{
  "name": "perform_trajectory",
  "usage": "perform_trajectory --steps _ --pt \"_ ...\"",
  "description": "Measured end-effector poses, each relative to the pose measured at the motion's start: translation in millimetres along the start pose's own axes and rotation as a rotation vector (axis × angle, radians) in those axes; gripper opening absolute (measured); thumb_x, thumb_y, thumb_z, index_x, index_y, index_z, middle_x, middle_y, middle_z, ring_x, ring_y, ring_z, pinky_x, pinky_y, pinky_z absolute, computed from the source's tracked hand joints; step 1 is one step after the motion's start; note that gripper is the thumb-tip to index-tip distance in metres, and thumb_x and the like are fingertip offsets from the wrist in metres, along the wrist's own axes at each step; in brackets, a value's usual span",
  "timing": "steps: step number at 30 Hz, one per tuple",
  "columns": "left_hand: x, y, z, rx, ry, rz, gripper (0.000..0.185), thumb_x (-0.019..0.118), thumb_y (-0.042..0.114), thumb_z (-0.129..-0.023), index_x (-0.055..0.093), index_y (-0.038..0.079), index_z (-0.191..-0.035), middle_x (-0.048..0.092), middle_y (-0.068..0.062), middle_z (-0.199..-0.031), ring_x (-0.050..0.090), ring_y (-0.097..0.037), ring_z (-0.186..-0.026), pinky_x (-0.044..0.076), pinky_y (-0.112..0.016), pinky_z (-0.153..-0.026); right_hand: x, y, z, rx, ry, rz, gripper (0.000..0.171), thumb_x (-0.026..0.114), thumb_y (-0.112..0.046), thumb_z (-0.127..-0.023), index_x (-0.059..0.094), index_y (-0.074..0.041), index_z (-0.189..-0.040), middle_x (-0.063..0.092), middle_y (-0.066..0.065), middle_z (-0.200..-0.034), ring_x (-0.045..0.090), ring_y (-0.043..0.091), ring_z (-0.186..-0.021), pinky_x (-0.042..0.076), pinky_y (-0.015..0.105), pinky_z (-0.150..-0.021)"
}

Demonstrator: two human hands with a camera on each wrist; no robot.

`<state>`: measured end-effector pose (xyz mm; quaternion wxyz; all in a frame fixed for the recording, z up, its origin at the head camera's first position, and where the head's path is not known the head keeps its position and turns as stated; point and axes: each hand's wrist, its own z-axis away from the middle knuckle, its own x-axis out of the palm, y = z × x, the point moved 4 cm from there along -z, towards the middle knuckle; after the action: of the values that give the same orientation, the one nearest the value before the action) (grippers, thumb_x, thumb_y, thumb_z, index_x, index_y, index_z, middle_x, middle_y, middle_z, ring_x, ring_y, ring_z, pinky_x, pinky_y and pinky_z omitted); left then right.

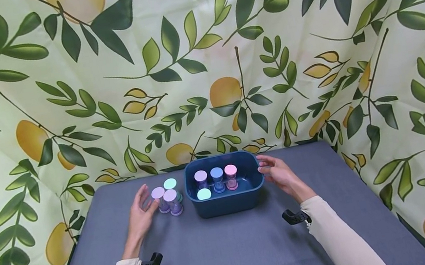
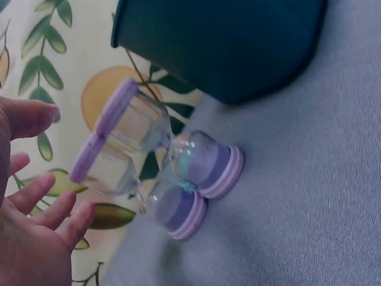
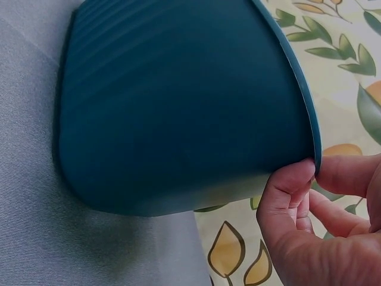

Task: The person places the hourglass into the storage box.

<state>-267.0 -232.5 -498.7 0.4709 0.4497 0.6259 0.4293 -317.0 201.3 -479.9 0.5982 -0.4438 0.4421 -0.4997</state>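
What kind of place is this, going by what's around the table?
Probably a small staged tabletop setup, perhaps for filming: a leaf-and-fruit backdrop surrounds the back and both sides of a grey-covered table, where hourglasses stand beside a dark blue bin.

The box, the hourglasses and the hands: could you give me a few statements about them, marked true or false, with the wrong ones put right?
1. A blue hourglass and a pink hourglass stand in the box. True.
2. The right hand pinches the rim of the box. True.
3. The left hand holds the blue hourglass. False: its fingers are spread and grip nothing.
4. Every hourglass is in the box. False: two purple hourglasses and a green hourglass stand outside it, on the table.
5. The table has a leafy pattern. False: it is plain; the leaves are on the cloth behind it.
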Motion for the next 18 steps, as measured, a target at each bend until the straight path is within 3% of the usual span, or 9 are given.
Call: perform_trajectory --steps 7,11,14,18 --pt "-1.0 -13.0 -7.1 -0.014 -0.063 0.032 0.071 0.061 -0.002 -0.093 0.023 -0.003 -0.153 0.029 -0.028 -0.155 0.03 -0.045 -0.143 0.03 -0.049 -0.114 0.7 -0.4 0.9 -0.001 0.007 -0.006 0.049 0.054 -0.006 -0.098 0.044 -0.01 -0.146 0.048 0.008 -0.12 0.05 0.021 -0.105 0.05 0.024 -0.078" --pt "-0.6 -20.1 -9.6 -0.051 -0.104 0.019 0.071 0.06 -0.001 -0.093 0.023 -0.002 -0.153 0.028 -0.027 -0.156 0.028 -0.045 -0.144 0.039 -0.023 -0.106 0.6 0.7 0.0 -0.003 0.001 -0.013 0.049 0.053 -0.006 -0.099 0.044 -0.01 -0.146 0.047 0.009 -0.122 0.049 0.026 -0.111 0.05 0.025 -0.078" --pt "0.5 -24.3 -10.9 -0.077 -0.124 0.015 0.07 0.059 0.001 -0.094 0.022 -0.003 -0.153 0.027 -0.027 -0.157 0.028 -0.045 -0.144 0.038 -0.008 -0.097 0.4 1.4 -0.3 -0.003 0.0 -0.011 0.049 0.053 -0.006 -0.099 0.043 -0.01 -0.147 0.046 0.011 -0.124 0.048 0.028 -0.113 0.05 0.025 -0.08" --pt "2.2 -28.3 -11.9 -0.1 -0.127 0.004 0.068 0.059 0.003 -0.095 0.023 -0.003 -0.153 0.028 -0.027 -0.157 0.03 -0.043 -0.144 0.038 -0.025 -0.108 1.0 2.0 -0.3 0.001 0.005 -0.008 0.049 0.053 -0.006 -0.099 0.043 -0.01 -0.147 0.046 0.011 -0.125 0.048 0.027 -0.113 0.051 0.028 -0.083"
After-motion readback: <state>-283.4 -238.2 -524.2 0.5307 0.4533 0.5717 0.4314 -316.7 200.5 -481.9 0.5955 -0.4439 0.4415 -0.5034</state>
